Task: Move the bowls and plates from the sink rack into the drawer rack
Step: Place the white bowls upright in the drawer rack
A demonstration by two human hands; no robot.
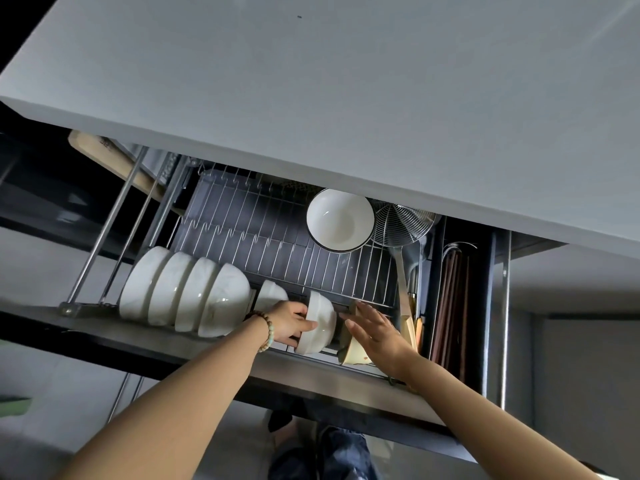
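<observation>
The wire drawer rack (277,244) is pulled out under the grey countertop. Several white bowls (183,292) stand on edge in a row at its front left, and a smaller white bowl (272,292) leans behind them. My left hand (289,323) grips a white bowl (320,323) on edge at the rack's front rail. My right hand (375,332) hovers just right of that bowl with fingers spread, over a cream-coloured bowl (353,351). A larger black-rimmed white bowl (341,220) sits at the back right.
A wire skimmer (401,220) with a long handle lies at the rack's right side. Dark chopsticks (450,306) fill a compartment further right. A wooden board (114,161) stands at the left. The countertop (346,81) overhangs the back of the drawer.
</observation>
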